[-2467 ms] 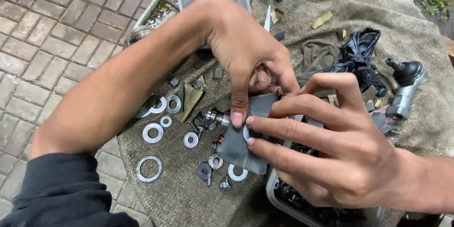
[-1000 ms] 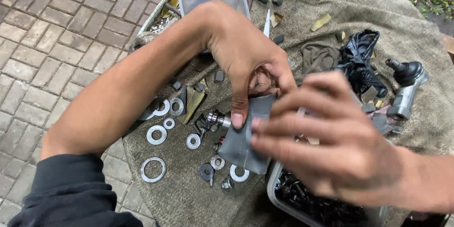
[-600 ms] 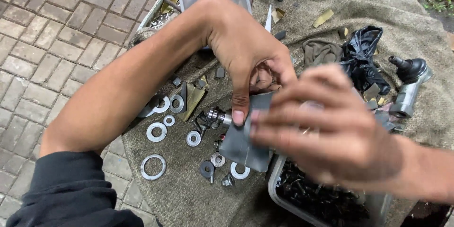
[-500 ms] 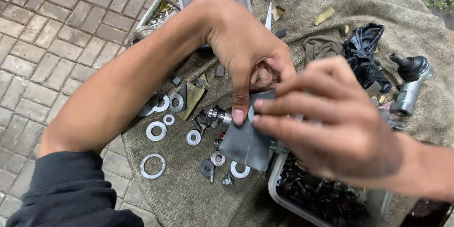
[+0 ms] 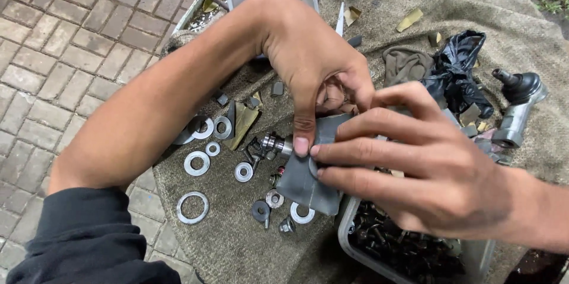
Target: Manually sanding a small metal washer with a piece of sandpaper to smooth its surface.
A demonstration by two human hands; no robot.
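Grey rubber sheet lies between both hands, a little right of the middle of the burlap cloth, just above the rim of the clear plastic tub full of dark bolts. It looks wrapped around a small metal threaded part, whose end sticks out at the 9 o'clock side of the sheet.

To do this well, I judge the thumb should keep firm pressure on the sheet's edge so the wrap does not slip, while the other hand pulls the rubber smooth and tight around the part. If the pressure goes loose, the sheet may spring open.

Left hand comes in from 10 o'clock, the wrist bent down, fingers curled nearly closed; its thumb presses the upper left corner of the sheet and the other fingers pinch it from behind. Right hand comes in from 3 o'clock, its fingers long and almost flat, pointing to 9 o'clock and lying on top of the sheet; I cannot tell what the thumb does underneath.

Silver washers lie scattered at 9 o'clock of the sheet, a black plastic bag at 1 o'clock.
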